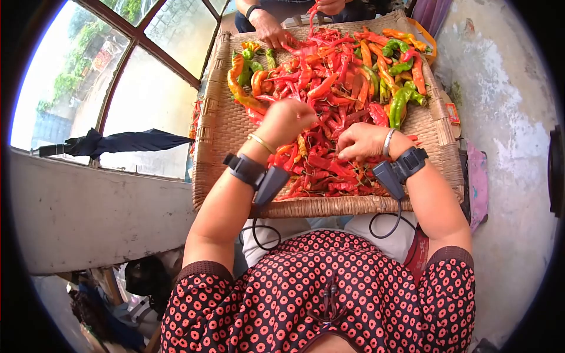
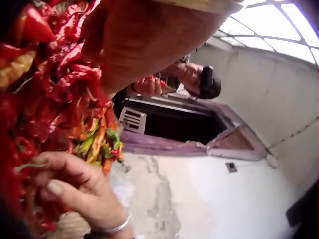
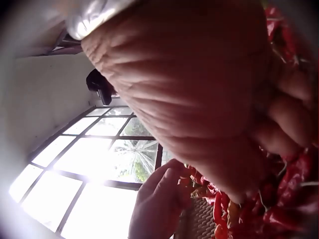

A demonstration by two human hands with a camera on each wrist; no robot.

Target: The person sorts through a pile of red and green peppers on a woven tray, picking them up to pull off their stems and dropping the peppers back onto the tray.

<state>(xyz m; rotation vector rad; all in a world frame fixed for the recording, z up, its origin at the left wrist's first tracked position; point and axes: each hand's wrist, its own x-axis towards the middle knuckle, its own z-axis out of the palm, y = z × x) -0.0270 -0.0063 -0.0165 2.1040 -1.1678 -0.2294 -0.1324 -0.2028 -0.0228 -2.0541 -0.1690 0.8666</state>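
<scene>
A heap of red chili peppers (image 1: 326,76) covers the middle of a woven tray (image 1: 209,147). My left hand (image 1: 291,119) hovers over the left part of the heap with curled fingers; its fingertips are hidden from above. In the right wrist view that left hand (image 3: 159,201) shows bent fingers beside the peppers. My right hand (image 1: 365,141) is low on the heap at the right, fingers bent down among the peppers. In the left wrist view a green stem (image 2: 31,166) juts out by the index finger of the right hand (image 2: 82,191). What lies under its fingers is hidden.
Orange and green peppers (image 1: 400,103) lie at the tray's right and far left. Across the tray another person's hand (image 1: 268,28) reaches into the heap. A folded dark umbrella (image 1: 141,143) lies along the window sill at left; a wall (image 1: 500,117) stands at right.
</scene>
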